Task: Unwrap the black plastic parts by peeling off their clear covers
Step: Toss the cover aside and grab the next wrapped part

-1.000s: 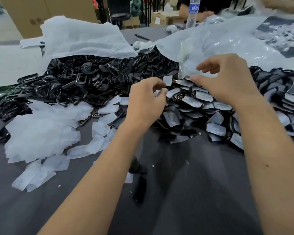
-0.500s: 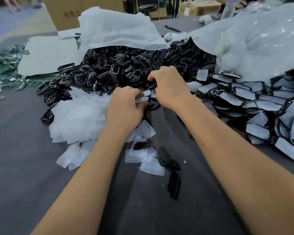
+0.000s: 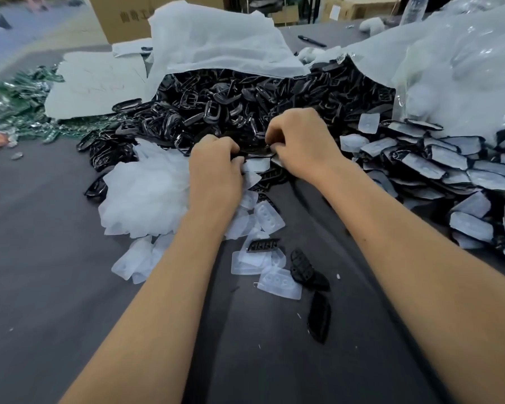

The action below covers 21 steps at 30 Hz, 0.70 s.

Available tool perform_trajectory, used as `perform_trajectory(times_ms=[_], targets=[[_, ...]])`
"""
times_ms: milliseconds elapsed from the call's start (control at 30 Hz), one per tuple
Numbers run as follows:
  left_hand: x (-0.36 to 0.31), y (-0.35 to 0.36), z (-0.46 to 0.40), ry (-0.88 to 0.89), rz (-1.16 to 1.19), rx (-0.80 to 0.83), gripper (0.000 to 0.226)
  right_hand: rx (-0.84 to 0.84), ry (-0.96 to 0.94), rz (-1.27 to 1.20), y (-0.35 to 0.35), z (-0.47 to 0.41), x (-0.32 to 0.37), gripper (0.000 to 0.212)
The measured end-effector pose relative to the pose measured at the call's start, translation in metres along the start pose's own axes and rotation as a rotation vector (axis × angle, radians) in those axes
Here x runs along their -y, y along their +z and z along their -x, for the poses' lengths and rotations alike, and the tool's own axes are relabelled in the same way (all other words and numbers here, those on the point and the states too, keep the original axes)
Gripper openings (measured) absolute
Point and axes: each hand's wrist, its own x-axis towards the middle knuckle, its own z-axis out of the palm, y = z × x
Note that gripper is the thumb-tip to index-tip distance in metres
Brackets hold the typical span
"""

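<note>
Both hands meet over the middle of the grey table. My left hand (image 3: pixel 216 167) and my right hand (image 3: pixel 299 144) both pinch one black plastic part (image 3: pixel 257 151) held between them, its clear cover (image 3: pixel 257 164) showing just below the fingers. A heap of unwrapped black parts (image 3: pixel 245 109) lies right behind the hands. Wrapped parts (image 3: pixel 438 167) with clear covers are stacked at the right. Peeled clear covers (image 3: pixel 146 191) pile up at the left of my left hand.
Loose covers (image 3: pixel 280 282) and a few black parts (image 3: pixel 303 266) lie on the table (image 3: pixel 56 287) between my forearms. White sheets (image 3: pixel 213 42) and a clear plastic bag (image 3: pixel 461 71) rise behind the heaps. Cardboard boxes (image 3: pixel 123 16) stand at the back.
My right hand came from the wrapped stack at the right to the middle, where both hands now grip one part. The view has shifted left and closer.
</note>
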Motion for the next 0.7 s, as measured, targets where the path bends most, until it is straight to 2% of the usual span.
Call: perform_trajectory(times_ms=[100, 233, 300, 367, 433, 567, 700], targets=[[-0.003, -0.002, -0.002, 0.047, 0.018, -0.114, 0.011, -0.044, 0.023, -0.019, -0.005, 0.006, -0.007, 0.028], [-0.007, -0.004, 0.001, 0.118, 0.150, -0.259, 0.014, 0.061, 0.012, 0.083, -0.004, 0.018, -0.011, 0.039], [-0.007, -0.004, 0.003, 0.141, 0.197, -0.310, 0.015, -0.001, 0.001, 0.049, -0.003, 0.022, -0.011, 0.038], [-0.007, -0.003, 0.003, 0.137, 0.255, -0.324, 0.018, -0.061, -0.020, -0.025, -0.006, 0.023, -0.008, 0.030], [-0.007, -0.002, 0.003, 0.121, 0.319, -0.323, 0.021, 0.006, -0.059, -0.102, -0.009, 0.022, -0.004, 0.022], [-0.008, -0.002, 0.005, 0.083, 0.376, -0.333, 0.017, 0.224, -0.101, -0.076, -0.010, 0.019, -0.004, 0.015], [-0.008, -0.001, 0.006, 0.028, 0.510, -0.286, 0.019, 0.254, -0.091, -0.079, -0.009, 0.018, -0.007, 0.017]])
